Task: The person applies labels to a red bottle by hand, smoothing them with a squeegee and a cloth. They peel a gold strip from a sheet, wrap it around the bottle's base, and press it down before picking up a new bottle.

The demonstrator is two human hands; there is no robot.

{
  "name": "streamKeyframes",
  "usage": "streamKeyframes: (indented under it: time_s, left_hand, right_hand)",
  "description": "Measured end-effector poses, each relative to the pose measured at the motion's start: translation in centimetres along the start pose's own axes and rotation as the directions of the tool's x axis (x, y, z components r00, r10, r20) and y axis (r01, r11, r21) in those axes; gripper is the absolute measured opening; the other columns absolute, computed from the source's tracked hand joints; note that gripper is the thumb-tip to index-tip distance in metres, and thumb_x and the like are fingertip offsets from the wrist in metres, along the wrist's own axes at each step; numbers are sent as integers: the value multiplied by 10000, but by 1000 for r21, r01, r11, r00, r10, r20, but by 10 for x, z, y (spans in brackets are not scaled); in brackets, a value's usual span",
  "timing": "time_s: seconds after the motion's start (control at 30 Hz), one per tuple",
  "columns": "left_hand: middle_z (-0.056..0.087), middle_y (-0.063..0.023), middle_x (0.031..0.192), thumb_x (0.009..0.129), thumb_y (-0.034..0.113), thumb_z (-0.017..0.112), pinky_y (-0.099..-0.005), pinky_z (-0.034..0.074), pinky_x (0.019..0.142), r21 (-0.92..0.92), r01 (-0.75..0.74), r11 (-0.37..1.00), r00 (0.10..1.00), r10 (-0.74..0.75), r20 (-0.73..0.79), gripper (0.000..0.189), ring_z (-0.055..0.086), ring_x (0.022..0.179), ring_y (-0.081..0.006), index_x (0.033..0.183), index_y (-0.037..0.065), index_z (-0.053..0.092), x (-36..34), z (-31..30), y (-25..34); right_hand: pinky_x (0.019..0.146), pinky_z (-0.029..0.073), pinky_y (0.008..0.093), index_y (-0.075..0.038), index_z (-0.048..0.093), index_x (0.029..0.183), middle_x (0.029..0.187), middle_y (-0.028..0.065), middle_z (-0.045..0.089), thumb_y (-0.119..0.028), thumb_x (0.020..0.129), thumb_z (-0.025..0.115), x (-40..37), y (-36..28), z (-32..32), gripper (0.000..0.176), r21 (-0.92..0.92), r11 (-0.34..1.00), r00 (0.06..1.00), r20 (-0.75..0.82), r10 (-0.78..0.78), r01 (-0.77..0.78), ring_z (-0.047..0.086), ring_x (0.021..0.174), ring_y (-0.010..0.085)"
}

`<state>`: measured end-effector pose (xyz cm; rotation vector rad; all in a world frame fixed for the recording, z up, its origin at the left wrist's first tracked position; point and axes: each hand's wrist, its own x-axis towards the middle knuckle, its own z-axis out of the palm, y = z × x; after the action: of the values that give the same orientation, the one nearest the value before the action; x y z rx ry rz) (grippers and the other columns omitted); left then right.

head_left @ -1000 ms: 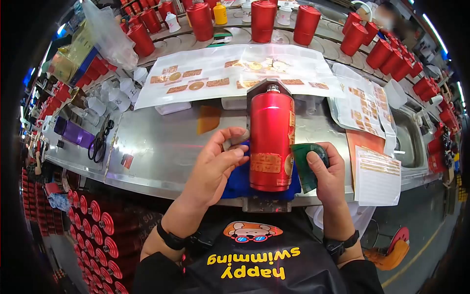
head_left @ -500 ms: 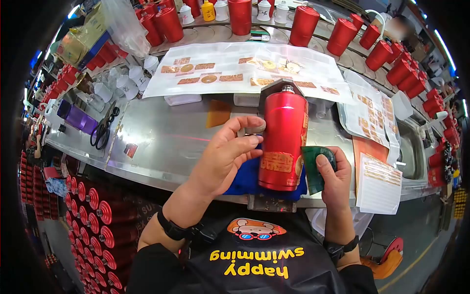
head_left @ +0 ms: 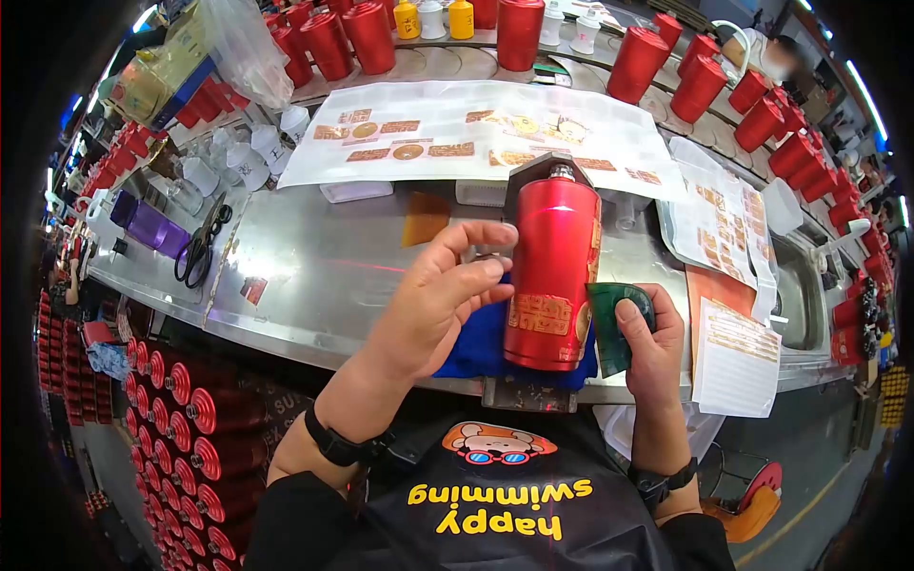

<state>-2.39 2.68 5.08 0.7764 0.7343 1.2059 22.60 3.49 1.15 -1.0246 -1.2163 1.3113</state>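
Observation:
A red bottle (head_left: 554, 257) with a metal neck lies on a blue cloth (head_left: 470, 347), its neck end at a dark angular holder (head_left: 546, 165). Gold patterned stickers (head_left: 539, 315) show near its base and along its right side. My left hand (head_left: 433, 295) is at the bottle's left side, fingers curved and apart, thumb and fingertips close to the red surface. In my right hand (head_left: 655, 338) a green flexible scraper (head_left: 611, 328) is pinched under the thumb, its edge right at the bottle's lower right side.
White sheets of gold stickers (head_left: 447, 133) lie behind the bottle. Scissors (head_left: 202, 249) and a purple bottle (head_left: 152, 226) are at left, a sink (head_left: 804, 295) at right. Red bottles (head_left: 700, 88) line a curved conveyor at the back. More red bottles (head_left: 176, 419) stand low at left.
The red bottles and small white and yellow bottles on the back conveyor have shifted right. Both hands and the scraper stay nearly in place; the bottle's front sticker sits slightly further right.

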Motion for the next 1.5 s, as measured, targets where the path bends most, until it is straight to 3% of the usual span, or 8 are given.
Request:
streamKeyframes:
  time_s: [0.4, 0.57, 0.7, 0.8, 0.9, 0.97, 1.13, 1.5]
  left_hand:
    - [432, -131, 1387, 814, -101, 440, -405, 404, 1074, 298, -125, 946, 989, 141, -33, 472, 462, 1264, -210, 1257, 57, 487, -4, -28, -36]
    - [352, -257, 1421, 760, -148, 388, -458, 328, 1133, 779, -294, 554, 934, 338, 112, 622, 415, 1322, -380, 1351, 44, 420, -25, -38, -70]
    - [192, -298, 1524, 805, -144, 347, -476, 339, 1134, 877, -449, 172, 861, 344, 374, 636, 288, 1425, -405, 1419, 15, 305, -39, -35, -70]
    - [222, -245, 1522, 801, -145, 340, -486, 330, 1135, 827, -351, 439, 923, 312, 226, 644, 283, 1436, -383, 1424, 15, 295, -49, -37, -74]
    - [276, -156, 1497, 787, -151, 354, -476, 335, 1128, 485, -185, 855, 967, 247, -66, 667, 286, 1446, -338, 1425, 39, 302, -48, -46, -72]
    - [301, -111, 1471, 778, -154, 374, -459, 357, 1114, 286, -161, 945, 973, 200, -113, 675, 292, 1446, -304, 1418, 53, 317, -45, -51, -67]
    - [421, -79, 1395, 778, -143, 437, -378, 408, 1047, 79, -91, 993, 986, 101, -136, 598, 375, 1379, -228, 1336, 73, 449, -43, -51, -62]
    - [469, -81, 1348, 808, -101, 518, -294, 422, 952, 121, -55, 991, 987, 73, -145, 491, 415, 1291, -172, 1266, 76, 515, -37, -52, -65]
  right_hand:
    - [679, 492, 202, -13, 601, 1035, 871, 2, 649, -172, 948, 674, 0, 4, -1, 196, 23, 999, 999, -24, -26, 27, 580, 758, 46]
    - [659, 479, 179, -20, 585, 1042, 872, 2, 643, -152, 961, 643, 0, 3, -2, 166, -10, 1000, 1000, -25, -17, 17, 577, 731, 32]
    - [649, 486, 183, -20, 580, 1060, 886, 9, 652, -155, 965, 636, 2, 7, -2, 174, -11, 999, 999, 4, -38, 38, 591, 735, 37]
    - [659, 492, 190, -21, 576, 1067, 896, 14, 656, -153, 965, 636, 2, 6, -2, 177, -8, 999, 999, 4, -46, 46, 602, 752, 43]
    - [680, 476, 189, -16, 586, 1043, 886, 3, 647, -146, 956, 652, 0, 6, -1, 170, 14, 999, 999, -24, -45, 46, 575, 754, 39]
    - [691, 466, 186, -13, 591, 1032, 882, -3, 642, -140, 951, 660, -1, 7, -1, 166, 25, 999, 998, -37, -45, 46, 559, 754, 36]
    - [695, 464, 183, -13, 589, 1037, 888, -1, 642, -132, 951, 660, -2, 7, -4, 163, 20, 998, 998, -32, -58, 59, 556, 758, 34]
    - [699, 470, 185, -8, 586, 1040, 903, 10, 650, -129, 956, 651, -5, 6, -5, 161, 17, 997, 997, -18, -70, 71, 561, 763, 36]
